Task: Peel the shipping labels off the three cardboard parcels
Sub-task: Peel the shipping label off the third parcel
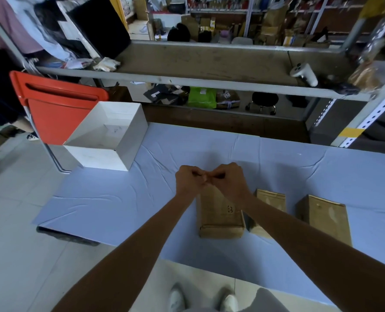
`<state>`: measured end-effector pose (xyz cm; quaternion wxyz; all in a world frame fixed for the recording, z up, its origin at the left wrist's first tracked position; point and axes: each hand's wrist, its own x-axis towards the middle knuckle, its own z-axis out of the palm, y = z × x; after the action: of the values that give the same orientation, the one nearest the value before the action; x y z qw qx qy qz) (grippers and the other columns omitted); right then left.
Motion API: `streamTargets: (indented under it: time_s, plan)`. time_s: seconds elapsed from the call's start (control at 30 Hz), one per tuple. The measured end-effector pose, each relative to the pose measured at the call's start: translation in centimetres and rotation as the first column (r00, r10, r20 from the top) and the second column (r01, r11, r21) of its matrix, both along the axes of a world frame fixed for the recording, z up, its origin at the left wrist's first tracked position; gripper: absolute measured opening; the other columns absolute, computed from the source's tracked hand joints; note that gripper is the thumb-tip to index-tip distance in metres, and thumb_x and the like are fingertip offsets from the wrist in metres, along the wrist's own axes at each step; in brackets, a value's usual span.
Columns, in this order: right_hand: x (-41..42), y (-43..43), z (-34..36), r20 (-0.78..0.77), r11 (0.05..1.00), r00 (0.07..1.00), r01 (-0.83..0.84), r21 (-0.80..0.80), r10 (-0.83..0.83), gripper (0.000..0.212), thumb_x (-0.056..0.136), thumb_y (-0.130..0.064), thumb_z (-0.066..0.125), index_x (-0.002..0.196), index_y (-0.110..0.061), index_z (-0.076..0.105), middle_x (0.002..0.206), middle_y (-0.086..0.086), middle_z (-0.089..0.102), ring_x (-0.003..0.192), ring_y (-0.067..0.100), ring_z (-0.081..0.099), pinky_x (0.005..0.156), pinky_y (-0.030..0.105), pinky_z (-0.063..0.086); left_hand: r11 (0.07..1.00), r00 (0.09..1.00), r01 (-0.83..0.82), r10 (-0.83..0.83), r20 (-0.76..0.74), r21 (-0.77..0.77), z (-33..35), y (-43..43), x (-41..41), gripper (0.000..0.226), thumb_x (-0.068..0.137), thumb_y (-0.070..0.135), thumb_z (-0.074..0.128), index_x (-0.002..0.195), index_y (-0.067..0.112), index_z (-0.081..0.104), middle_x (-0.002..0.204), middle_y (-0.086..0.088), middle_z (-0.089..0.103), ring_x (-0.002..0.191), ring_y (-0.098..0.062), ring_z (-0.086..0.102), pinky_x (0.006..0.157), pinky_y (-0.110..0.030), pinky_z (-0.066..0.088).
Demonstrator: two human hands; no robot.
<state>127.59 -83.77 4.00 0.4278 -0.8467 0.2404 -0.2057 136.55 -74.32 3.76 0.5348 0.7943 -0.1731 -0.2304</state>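
On the blue table cloth [119, 199], three cardboard parcels stand in a row: left parcel [220, 212], middle parcel [271, 199], right parcel [324, 219]. The left parcel's top bears a small dark printed mark, too blurred to read; no label shows on any of the three. Left hand [188, 180] and right hand [228, 179] meet over the left parcel's far end, fingers [218, 175] curled tight, tips touching. Whether they pinch anything cannot be told. An open white box [101, 157] sits far left.
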Motion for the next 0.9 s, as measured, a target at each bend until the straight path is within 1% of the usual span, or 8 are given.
streamTargets:
  time_s: [0.17,0.27,0.33,0.43,0.57,0.67,0.77,0.9]
  plan:
    - [0.1,-0.9,0.2,-0.075,0.989,0.992,-0.106,-0.108,0.098,0.016,0.077,-0.023,0.077,0.080,-0.006,0.078,0.068,0.012,0.071,0.059,0.020,0.064,0.062,0.029,0.052,0.991,0.989,0.136,-0.137,-0.056,-0.019,-0.4,1.0,0.9,0.013,0.077,-0.005,0.070,0.078,0.006,0.076,0.073,-0.011,0.071,0.073,-0.028,0.069,0.080,-0.042,0.058]
    - [0.6,-1.4,0.3,-0.052,0.976,0.995,-0.099,-0.192,0.091,0.011,0.077,-0.015,0.076,0.071,-0.005,0.074,0.062,0.010,0.068,0.054,0.015,0.059,0.060,0.034,0.051,0.973,0.971,0.231,-0.231,-0.055,-0.022,0.1,0.9,1.2,0.013,0.080,-0.002,0.069,0.079,0.008,0.077,0.065,0.000,0.070,0.076,-0.021,0.067,0.086,-0.041,0.056]
    - [0.9,-1.4,0.0,-0.015,0.976,0.997,-0.078,-0.204,0.077,0.006,0.079,-0.008,0.072,0.074,-0.005,0.075,0.066,0.010,0.070,0.057,0.013,0.060,0.062,0.033,0.053,0.968,0.967,0.249,-0.248,-0.053,0.009,0.7,0.8,1.4,0.010,0.081,0.001,0.070,0.087,0.004,0.076,0.074,-0.005,0.072,0.078,-0.021,0.067,0.087,-0.037,0.056]
    - [1.5,-1.1,-0.2,-0.018,0.980,0.996,-0.085,-0.179,0.083,0.008,0.082,-0.008,0.069,0.077,-0.005,0.075,0.069,0.010,0.071,0.059,0.016,0.063,0.062,0.033,0.055,0.953,0.958,0.262,-0.276,0.082,0.149,1.7,0.7,1.7,0.017,0.082,0.006,0.070,0.097,0.000,0.073,0.091,-0.017,0.073,0.083,-0.023,0.070,0.085,-0.029,0.056]
    - [2.5,-0.8,0.4,-0.078,0.976,0.989,-0.138,-0.167,0.126,0.019,0.086,-0.009,0.062,0.074,-0.001,0.074,0.066,0.013,0.068,0.057,0.020,0.059,0.061,0.034,0.051,0.954,0.951,0.224,-0.259,0.171,0.200,2.1,1.1,2.2,0.014,0.084,0.000,0.063,0.093,0.003,0.075,0.087,-0.015,0.074,0.081,-0.024,0.071,0.081,-0.030,0.058]
    - [3.0,-0.5,0.8,-0.061,0.977,0.984,-0.174,-0.125,0.168,0.014,0.084,-0.005,0.063,0.076,-0.002,0.075,0.069,0.011,0.070,0.057,0.016,0.061,0.059,0.022,0.050,0.948,0.939,0.188,-0.250,0.235,0.258,2.1,1.8,2.5,0.014,0.085,0.002,0.062,0.092,0.003,0.074,0.088,-0.014,0.073,0.079,-0.021,0.069,0.080,-0.029,0.057]
    - [3.8,0.3,0.5,-0.080,0.961,0.963,-0.265,-0.081,0.258,0.006,0.078,-0.005,0.072,0.083,-0.002,0.075,0.076,0.011,0.072,0.064,0.017,0.065,0.064,0.023,0.053,0.885,0.898,0.166,-0.318,0.304,0.434,1.7,3.0,3.0,0.016,0.086,0.013,0.066,0.100,0.009,0.072,0.102,-0.009,0.071,0.095,-0.022,0.065,0.083,-0.028,0.050]
    - [5.0,1.7,-0.3,-0.169,0.947,0.937,-0.318,-0.047,0.307,0.023,0.068,-0.003,0.081,0.090,-0.003,0.074,0.087,0.013,0.073,0.077,0.022,0.069,0.074,0.024,0.053,0.778,0.856,0.081,-0.374,0.357,0.623,1.0,5.3,4.3,0.023,0.087,0.018,0.063,0.110,0.016,0.067,0.114,-0.005,0.067,0.107,-0.024,0.061,0.092,-0.035,0.049]
